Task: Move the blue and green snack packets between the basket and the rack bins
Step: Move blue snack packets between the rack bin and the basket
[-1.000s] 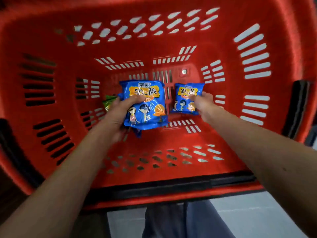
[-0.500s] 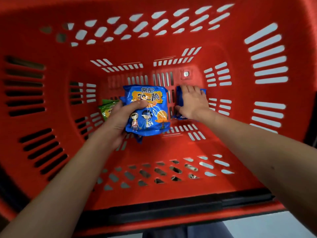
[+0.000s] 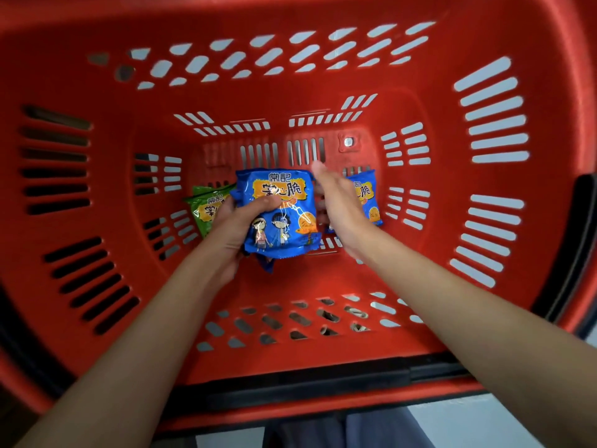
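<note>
Red plastic basket, both forearms reach in over the near rim. Left hand grips the held blue packet, thumb across its front, clear of the floor; a second blue corner shows beneath, so likely two in that grip. Right hand spread, fingers straight, holds nothing, above the loose blue packet on the floor. Green packet behind left hand: one sure, maybe two. Rack bins not in view. My read: early, every packet seen is inside the basket
</note>
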`<state>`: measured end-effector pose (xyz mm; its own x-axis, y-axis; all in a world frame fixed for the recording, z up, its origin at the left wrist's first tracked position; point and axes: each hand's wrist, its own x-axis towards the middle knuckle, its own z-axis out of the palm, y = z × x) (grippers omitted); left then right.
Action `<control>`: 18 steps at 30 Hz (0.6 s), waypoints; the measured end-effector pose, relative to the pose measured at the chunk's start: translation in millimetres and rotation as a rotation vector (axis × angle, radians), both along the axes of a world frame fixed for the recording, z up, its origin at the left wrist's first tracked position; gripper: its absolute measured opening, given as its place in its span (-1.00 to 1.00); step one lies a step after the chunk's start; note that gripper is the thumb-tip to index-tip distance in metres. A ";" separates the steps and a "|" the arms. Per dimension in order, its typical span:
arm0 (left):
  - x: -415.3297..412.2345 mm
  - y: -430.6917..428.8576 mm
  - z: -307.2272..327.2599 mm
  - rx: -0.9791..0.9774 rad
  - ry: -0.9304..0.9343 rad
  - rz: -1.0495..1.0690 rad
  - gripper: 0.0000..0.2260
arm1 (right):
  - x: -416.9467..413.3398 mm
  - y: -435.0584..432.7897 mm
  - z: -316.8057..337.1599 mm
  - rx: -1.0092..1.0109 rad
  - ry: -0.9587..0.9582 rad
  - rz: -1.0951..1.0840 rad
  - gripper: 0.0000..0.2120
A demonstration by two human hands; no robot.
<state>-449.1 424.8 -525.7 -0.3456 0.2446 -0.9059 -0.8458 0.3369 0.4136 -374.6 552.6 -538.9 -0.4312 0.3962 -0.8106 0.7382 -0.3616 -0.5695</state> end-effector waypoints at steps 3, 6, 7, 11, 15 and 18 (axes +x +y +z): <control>-1.6 0.4 3.3 0.080 -0.033 0.004 -0.50 | -5.2 -9.8 16.7 -0.178 0.084 0.018 -0.72; -4.5 0.7 3.9 0.200 -0.064 0.096 -0.45 | -10.7 -3.7 22.4 -0.215 0.125 0.025 -0.70; -5.4 0.6 2.5 0.176 -0.050 0.105 -0.41 | -12.8 0.0 24.0 -0.234 0.124 0.025 -0.71; -6.6 4.8 1.0 -0.072 0.060 0.081 -0.47 | -17.4 14.5 19.2 -0.343 0.084 0.033 -0.85; -4.9 6.5 -8.1 -0.104 0.117 0.125 -0.76 | -20.9 32.0 5.7 -0.448 -0.009 -0.156 -0.73; -6.4 4.6 -13.5 -0.104 0.118 0.136 -0.80 | -20.9 54.7 -9.7 -0.271 -0.117 -0.234 -0.70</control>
<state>-455.5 429.4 -539.1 -0.4738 0.0957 -0.8754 -0.8343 0.2694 0.4810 -395.5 607.3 -548.6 -0.2526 0.2372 -0.9381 0.6722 -0.6543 -0.3464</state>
